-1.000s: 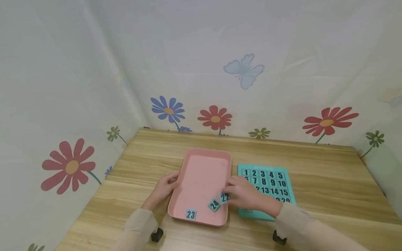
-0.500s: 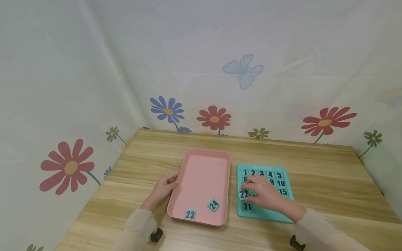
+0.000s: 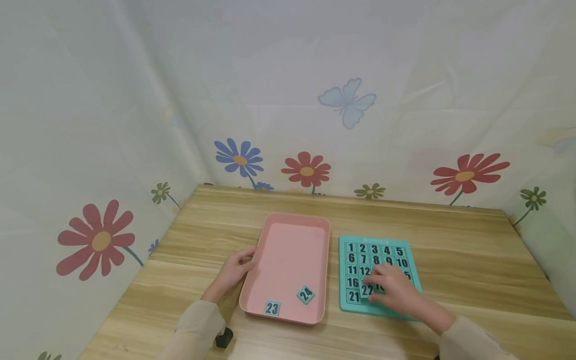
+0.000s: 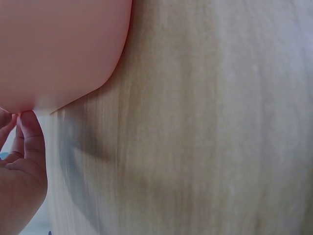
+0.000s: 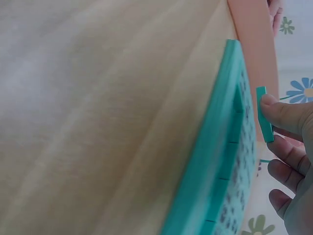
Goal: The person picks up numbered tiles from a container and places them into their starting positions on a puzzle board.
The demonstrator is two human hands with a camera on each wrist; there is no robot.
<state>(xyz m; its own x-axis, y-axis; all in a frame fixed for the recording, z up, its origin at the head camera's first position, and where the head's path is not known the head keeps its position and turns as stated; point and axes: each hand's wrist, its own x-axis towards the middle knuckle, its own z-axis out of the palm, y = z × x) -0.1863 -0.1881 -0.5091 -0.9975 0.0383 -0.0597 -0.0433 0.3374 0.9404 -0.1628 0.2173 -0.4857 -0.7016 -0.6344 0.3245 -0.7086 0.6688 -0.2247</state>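
My right hand (image 3: 393,287) pinches a small teal number tile marked 22 (image 3: 367,290) between thumb and fingertips. It is over the teal number board (image 3: 343,270), near the lower left squares; in the right wrist view the tile (image 5: 264,115) is tilted on edge above the board's surface. Rows of numbered tiles fill the board's upper part, with 21 (image 3: 354,296) at the start of the bottom row. My left hand (image 3: 231,275) grips the left side of the pink tray (image 3: 265,245), thumb and fingers at its rim. Part of the board is hidden by my right hand.
Tile 23 (image 3: 272,308) lies at the tray's front edge, and tile 24 (image 3: 305,294) lies turned near its right front corner. Tray and board stand side by side on a wooden table (image 3: 459,260). A flower-printed curtain (image 3: 400,110) hangs behind.
My right hand has lifted tile 22 out of the tray and carried it right, over the board to beside 21. My left hand has stayed at the tray.
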